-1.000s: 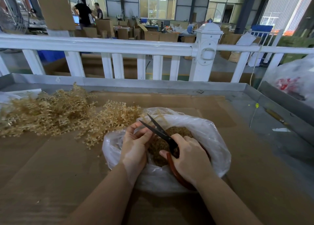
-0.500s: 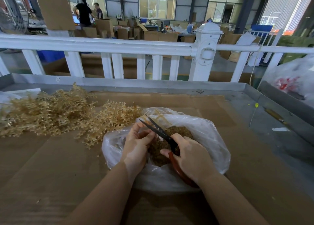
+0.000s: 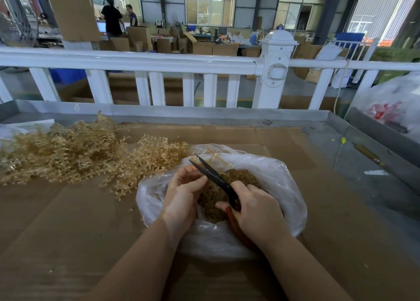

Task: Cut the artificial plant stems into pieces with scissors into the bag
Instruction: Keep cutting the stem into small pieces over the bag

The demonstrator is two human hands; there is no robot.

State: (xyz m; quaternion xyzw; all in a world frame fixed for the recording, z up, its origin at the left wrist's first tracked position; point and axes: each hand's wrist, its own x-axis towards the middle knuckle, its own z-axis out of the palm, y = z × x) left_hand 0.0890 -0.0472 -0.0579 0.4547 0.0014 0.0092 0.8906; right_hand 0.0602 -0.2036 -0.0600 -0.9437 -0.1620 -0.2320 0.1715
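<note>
- From where I watch, the stem being cut is a short pale piece pinched in my left hand (image 3: 181, 196), held over the mouth of the bag (image 3: 284, 187) just beside the scissors (image 3: 216, 178).
- My right hand (image 3: 256, 212) is wrapped around the red handles of the scissors; the dark blades look nearly closed, pointing up and left across the bag opening.
- I judge the job partly done: the bag already holds a good heap of cut pieces (image 3: 216, 198), brownish and filling the middle of the opening.
- Plenty is left: a big pile of uncut stems (image 3: 68, 153) lies on the cardboard (image 3: 56, 232) to the left of the bag, one cluster touching its rim.
- The piece in my left hand is mostly hidden by my fingers, so I cannot tell how long it is or whether the blades are actually on it.
- The scissor handles are covered by my right hand and only a red strip shows below.
- The bottom of the bag and how full it really is stay out of sight behind my wrists.
- Beyond the metal table edge (image 3: 181, 114) a white railing (image 3: 136, 62) blocks part of the workshop behind.
</note>
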